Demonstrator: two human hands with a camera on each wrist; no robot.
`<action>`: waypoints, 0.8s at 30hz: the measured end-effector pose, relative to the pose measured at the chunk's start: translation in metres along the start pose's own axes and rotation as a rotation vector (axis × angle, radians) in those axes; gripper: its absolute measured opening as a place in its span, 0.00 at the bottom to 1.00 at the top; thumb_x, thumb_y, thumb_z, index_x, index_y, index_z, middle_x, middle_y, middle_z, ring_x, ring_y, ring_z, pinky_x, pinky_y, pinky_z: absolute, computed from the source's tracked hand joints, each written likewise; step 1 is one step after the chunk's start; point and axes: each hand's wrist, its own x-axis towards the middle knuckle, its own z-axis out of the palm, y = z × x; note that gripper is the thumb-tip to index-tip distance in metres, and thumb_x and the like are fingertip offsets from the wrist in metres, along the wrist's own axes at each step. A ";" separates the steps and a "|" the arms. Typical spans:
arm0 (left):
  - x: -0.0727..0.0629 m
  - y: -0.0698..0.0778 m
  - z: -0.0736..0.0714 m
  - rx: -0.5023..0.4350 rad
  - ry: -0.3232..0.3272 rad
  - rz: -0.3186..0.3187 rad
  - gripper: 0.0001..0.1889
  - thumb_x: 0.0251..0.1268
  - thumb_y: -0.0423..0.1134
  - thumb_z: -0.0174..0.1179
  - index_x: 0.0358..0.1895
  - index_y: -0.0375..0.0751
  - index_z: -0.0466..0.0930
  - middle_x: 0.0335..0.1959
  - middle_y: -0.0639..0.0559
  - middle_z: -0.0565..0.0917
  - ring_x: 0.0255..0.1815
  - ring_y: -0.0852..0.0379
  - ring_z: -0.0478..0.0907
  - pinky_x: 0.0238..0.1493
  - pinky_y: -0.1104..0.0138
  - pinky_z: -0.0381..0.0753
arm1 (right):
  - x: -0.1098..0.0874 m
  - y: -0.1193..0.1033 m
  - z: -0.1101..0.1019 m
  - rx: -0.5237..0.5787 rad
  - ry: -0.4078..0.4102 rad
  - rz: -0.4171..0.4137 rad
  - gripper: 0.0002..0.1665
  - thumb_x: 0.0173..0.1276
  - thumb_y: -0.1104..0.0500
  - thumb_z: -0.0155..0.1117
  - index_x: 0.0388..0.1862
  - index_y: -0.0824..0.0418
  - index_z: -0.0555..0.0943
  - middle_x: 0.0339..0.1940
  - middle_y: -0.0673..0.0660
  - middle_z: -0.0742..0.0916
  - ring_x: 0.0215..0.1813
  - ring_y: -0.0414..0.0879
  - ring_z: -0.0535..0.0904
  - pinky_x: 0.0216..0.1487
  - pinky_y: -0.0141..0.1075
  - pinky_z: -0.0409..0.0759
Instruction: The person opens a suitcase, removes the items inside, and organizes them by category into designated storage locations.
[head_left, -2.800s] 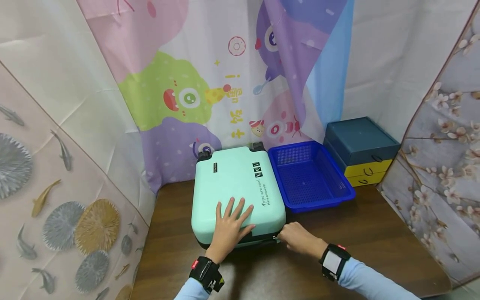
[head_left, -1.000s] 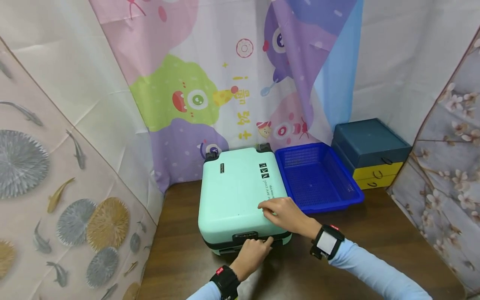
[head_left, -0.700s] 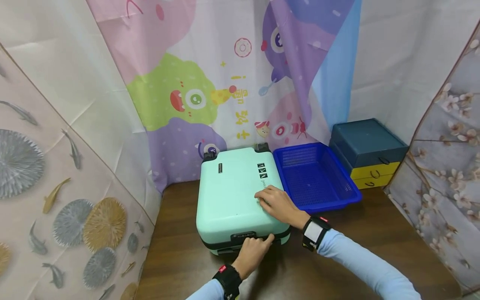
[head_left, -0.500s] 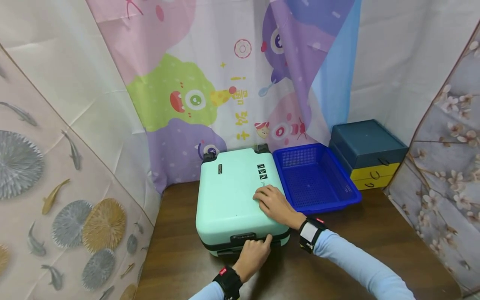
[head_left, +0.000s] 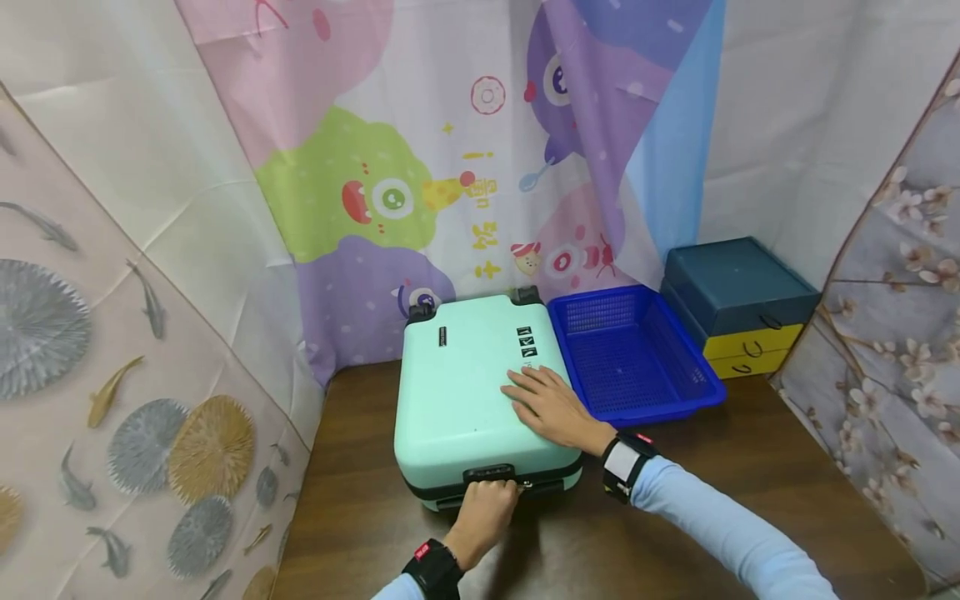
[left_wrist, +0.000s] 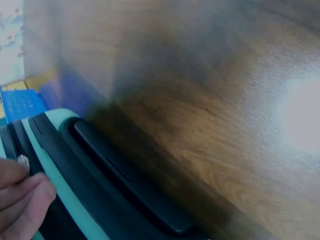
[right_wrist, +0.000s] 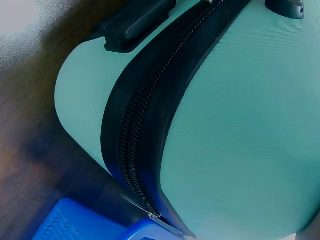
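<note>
A mint-green suitcase (head_left: 480, 375) lies flat on the table, its wheels toward the back curtain. At its front side, my left hand (head_left: 483, 512) has its fingers curled at the zipper pull (head_left: 527, 484), just right of the combination lock (head_left: 489, 473). In the left wrist view the thumb and fingers pinch close around the shiny metal slider (left_wrist: 23, 161). My right hand (head_left: 551, 407) rests spread on the right front part of the lid. The right wrist view shows the zipper track (right_wrist: 132, 130) round the corner and a second metal slider (right_wrist: 152, 215).
A blue plastic basket (head_left: 637, 408) stands right beside the suitcase. Behind it on the right is a stack of drawer boxes, dark teal (head_left: 738, 283) above and yellow (head_left: 750, 343) below. Printed curtains enclose the brown wooden table (head_left: 352, 467).
The left hand has gone from the lid to the front zipper, lately shifting left along it. The right hand has left the zipper at the right corner and now lies on the lid.
</note>
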 end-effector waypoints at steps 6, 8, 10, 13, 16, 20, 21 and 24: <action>-0.004 -0.010 -0.001 -0.054 -0.033 0.025 0.16 0.65 0.41 0.65 0.18 0.46 0.77 0.13 0.58 0.74 0.15 0.59 0.77 0.15 0.66 0.72 | -0.001 0.001 -0.001 0.020 0.006 -0.003 0.23 0.77 0.54 0.51 0.66 0.58 0.77 0.69 0.62 0.76 0.71 0.62 0.67 0.69 0.59 0.58; -0.007 -0.015 -0.001 -0.070 -0.033 0.016 0.18 0.66 0.41 0.65 0.16 0.48 0.75 0.12 0.60 0.72 0.14 0.61 0.75 0.15 0.66 0.71 | -0.001 0.001 -0.001 0.020 0.007 -0.007 0.23 0.77 0.54 0.51 0.67 0.58 0.77 0.69 0.62 0.76 0.71 0.61 0.67 0.69 0.59 0.58; -0.011 -0.019 -0.001 -0.082 -0.028 0.003 0.21 0.66 0.42 0.65 0.14 0.50 0.71 0.10 0.62 0.68 0.13 0.64 0.72 0.14 0.67 0.69 | -0.001 0.001 -0.001 0.022 0.007 -0.008 0.23 0.78 0.54 0.50 0.67 0.58 0.77 0.69 0.61 0.76 0.71 0.61 0.67 0.70 0.58 0.58; -0.020 -0.027 -0.003 -0.112 -0.038 -0.027 0.24 0.66 0.42 0.64 0.12 0.51 0.66 0.09 0.64 0.60 0.11 0.67 0.63 0.13 0.68 0.65 | -0.001 0.001 0.001 0.025 0.006 -0.006 0.23 0.78 0.54 0.49 0.67 0.57 0.77 0.69 0.61 0.76 0.71 0.60 0.67 0.70 0.57 0.58; -0.030 -0.035 -0.006 -0.114 -0.024 -0.051 0.25 0.65 0.41 0.65 0.12 0.51 0.63 0.10 0.64 0.57 0.11 0.68 0.59 0.12 0.69 0.63 | -0.001 0.001 0.001 0.035 0.006 0.001 0.23 0.78 0.54 0.49 0.67 0.57 0.77 0.69 0.60 0.76 0.71 0.60 0.67 0.71 0.57 0.57; -0.043 -0.045 -0.007 -0.102 0.023 -0.075 0.24 0.61 0.39 0.68 0.12 0.50 0.64 0.10 0.63 0.58 0.11 0.68 0.59 0.12 0.69 0.62 | -0.001 0.000 0.002 0.035 0.007 0.003 0.23 0.78 0.54 0.50 0.66 0.58 0.78 0.69 0.61 0.76 0.71 0.60 0.67 0.70 0.58 0.57; -0.045 -0.047 -0.007 -0.106 0.035 -0.072 0.24 0.61 0.38 0.68 0.12 0.49 0.65 0.10 0.63 0.59 0.11 0.68 0.59 0.12 0.69 0.62 | -0.001 0.000 0.002 0.035 0.010 0.003 0.23 0.77 0.54 0.50 0.66 0.58 0.78 0.69 0.61 0.76 0.71 0.61 0.67 0.70 0.58 0.57; -0.047 -0.048 -0.007 -0.155 0.046 -0.060 0.21 0.62 0.35 0.67 0.15 0.48 0.67 0.11 0.63 0.60 0.13 0.69 0.58 0.13 0.71 0.60 | -0.001 0.000 0.002 0.028 0.018 0.005 0.23 0.77 0.54 0.50 0.66 0.58 0.78 0.69 0.61 0.76 0.70 0.61 0.68 0.70 0.58 0.57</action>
